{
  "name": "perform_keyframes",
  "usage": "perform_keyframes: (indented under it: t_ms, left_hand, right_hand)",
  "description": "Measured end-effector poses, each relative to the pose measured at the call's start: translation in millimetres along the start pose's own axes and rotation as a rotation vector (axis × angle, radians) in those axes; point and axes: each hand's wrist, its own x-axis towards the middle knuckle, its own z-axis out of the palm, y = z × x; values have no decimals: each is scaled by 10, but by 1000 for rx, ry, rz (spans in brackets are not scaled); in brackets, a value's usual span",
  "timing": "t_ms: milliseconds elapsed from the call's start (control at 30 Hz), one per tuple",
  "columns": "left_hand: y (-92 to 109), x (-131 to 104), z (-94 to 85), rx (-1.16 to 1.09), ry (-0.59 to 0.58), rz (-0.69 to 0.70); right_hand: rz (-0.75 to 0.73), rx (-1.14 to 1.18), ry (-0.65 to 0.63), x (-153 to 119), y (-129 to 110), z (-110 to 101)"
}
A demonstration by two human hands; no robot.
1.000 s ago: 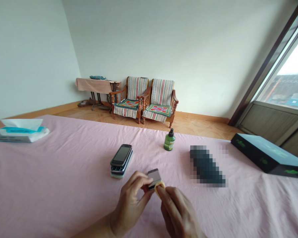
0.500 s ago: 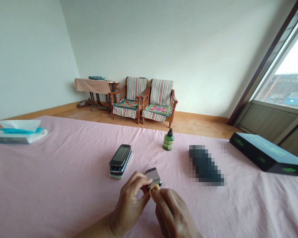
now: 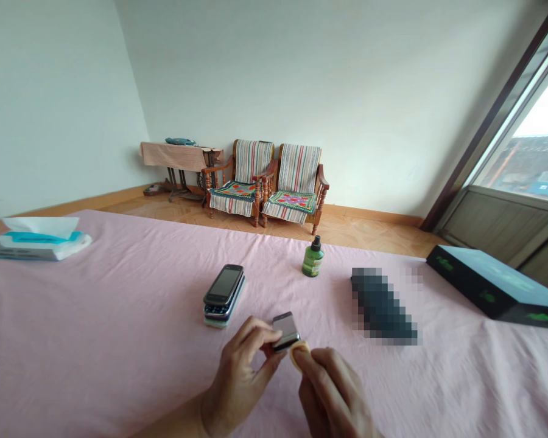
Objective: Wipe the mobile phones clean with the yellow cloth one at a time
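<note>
My left hand (image 3: 242, 371) grips a small silver-grey mobile phone (image 3: 287, 328) by its left side, thumb and fingers pinched on it, just above the pink sheet (image 3: 137, 359). In my right hand (image 3: 335, 389) a small cream-coloured pad (image 3: 299, 351) is pinched under the fingertips, at the phone's lower right corner. Whether the pad touches the phone there I cannot tell. Beyond my left hand lies a stack of mobile phones (image 3: 224, 292), the top one dark with a grey screen. A green spray bottle (image 3: 313, 258) stands upright past the phone.
A dark pixelated object (image 3: 383, 307) lies to the right of my hands. Farther right is a black box (image 3: 493, 286) with green lettering. A pack of tissues (image 3: 39, 240) lies at far left. Two wooden armchairs (image 3: 265, 185) and a cloth-covered table (image 3: 178, 157) stand beyond the bed.
The pad in my right hand has moved right, from the phone's lower edge to its lower right corner. The phone is slightly more tilted. The whole view has shifted a little.
</note>
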Motion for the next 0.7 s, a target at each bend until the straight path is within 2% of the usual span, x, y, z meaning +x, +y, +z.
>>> perform_keyframes:
  t_ms: [233,500,567,700]
  left_hand:
    - [-3,21,36,9,4,0]
    - [-20,25,34,-2,9,11]
    - [-19,24,35,-7,-8,18]
    - [-17,-3,43,5,-79,13]
  right_hand:
    - [-30,10,-157,-15,91,14]
    - [-132,58,-281,97,-5,67]
    - [-123,61,-262,105,-1,50]
    - [-9,23,-112,47,131,19]
